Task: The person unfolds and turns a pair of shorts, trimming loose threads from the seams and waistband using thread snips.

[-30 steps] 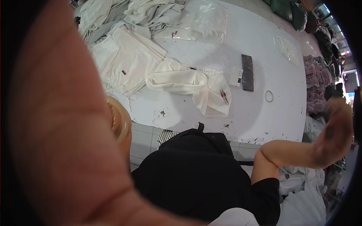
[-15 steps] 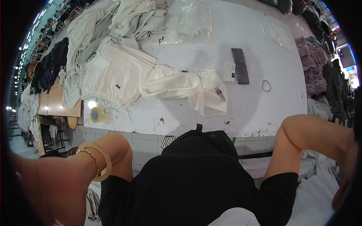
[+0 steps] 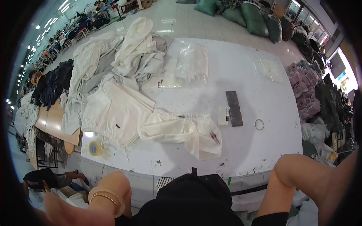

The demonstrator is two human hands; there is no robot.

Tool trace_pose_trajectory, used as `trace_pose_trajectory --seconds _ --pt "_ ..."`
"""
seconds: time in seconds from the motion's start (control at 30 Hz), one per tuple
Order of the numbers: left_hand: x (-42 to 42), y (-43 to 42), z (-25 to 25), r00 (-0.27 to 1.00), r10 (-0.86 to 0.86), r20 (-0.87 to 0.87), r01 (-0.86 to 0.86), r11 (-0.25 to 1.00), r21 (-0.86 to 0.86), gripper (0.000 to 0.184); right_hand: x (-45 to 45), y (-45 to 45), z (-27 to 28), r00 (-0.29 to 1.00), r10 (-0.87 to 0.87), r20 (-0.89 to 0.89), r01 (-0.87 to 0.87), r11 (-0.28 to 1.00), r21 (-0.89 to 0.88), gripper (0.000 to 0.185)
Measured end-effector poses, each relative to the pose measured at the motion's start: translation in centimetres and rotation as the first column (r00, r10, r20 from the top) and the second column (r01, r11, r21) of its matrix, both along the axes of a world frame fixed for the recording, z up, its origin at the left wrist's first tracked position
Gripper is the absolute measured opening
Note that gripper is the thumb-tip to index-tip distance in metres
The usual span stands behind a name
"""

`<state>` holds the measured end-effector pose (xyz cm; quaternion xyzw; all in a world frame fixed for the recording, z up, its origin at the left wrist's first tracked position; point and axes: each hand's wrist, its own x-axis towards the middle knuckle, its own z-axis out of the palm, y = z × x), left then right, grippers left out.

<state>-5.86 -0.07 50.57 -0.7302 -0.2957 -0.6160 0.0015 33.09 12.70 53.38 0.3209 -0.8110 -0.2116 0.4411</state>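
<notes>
Dark clothes [image 3: 54,84] hung at the far left. The left hand [image 3: 62,211] was raised in the lower left corner, well apart from the table [image 3: 271,145] and partly lost in the dark edge; whether its fingers were spread or pressed together I could not tell. A bangle [image 3: 121,203] circled its wrist. On the table's near left corner lay a tape roll [image 3: 95,148]. Behind it was a crumpled white and grey pile [image 3: 96,56], and in front of that a flat white stack [image 3: 109,109] with a small black label. Touching the stack's right side, the white trousers [image 3: 166,130] lay near the table's front edge, elastic waist away from the person, with red-handled snips [image 3: 215,138] on their right part. Clear bags [image 3: 192,60] lay farther back. Right of the trousers came a card [image 3: 223,115], a dark strip [image 3: 234,108] just beside it, then a thin ring [image 3: 259,124]. Pink bundles [image 3: 303,79] stood beyond the table. The right forearm [image 3: 333,184] rose at the right edge, its hand out of sight, so its grip could not be told.
</notes>
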Motion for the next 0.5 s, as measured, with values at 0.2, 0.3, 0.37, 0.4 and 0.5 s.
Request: trace_pose_trajectory --seconds 0.2,0.3,0.37,0.4,0.5 --pt "1.0 0.4 1.2 0.96 -0.234 0.154 0.255 0.957 -0.137 0.015 -0.2 0.2 -0.1 1.0 -0.014 -0.014 0.014 1.0 -0.001 0.025" --pt "-0.1 1.7 2.4 0.862 -0.468 0.196 0.501 0.845 -0.186 0.029 -0.2 0.2 0.0 1.0 -0.027 -0.016 0.026 1.0 -0.008 0.024" --pt "1.4 3.1 0.3 0.89 -0.388 0.238 0.359 0.92 0.157 0.033 -0.1 0.3 0.1 1.0 -0.02 -0.014 0.02 1.0 -0.005 0.024" --pt "1.7 3.7 0.1 0.846 -0.471 0.248 0.426 0.879 0.216 0.034 -0.1 0.2 0.1 1.0 -0.023 -0.014 0.023 1.0 -0.006 0.024" --pt "1.3 3.9 0.5 0.784 -0.575 0.233 0.532 0.817 0.225 0.038 -0.2 0.3 0.3 0.999 -0.027 -0.02 0.027 0.999 -0.027 0.024"
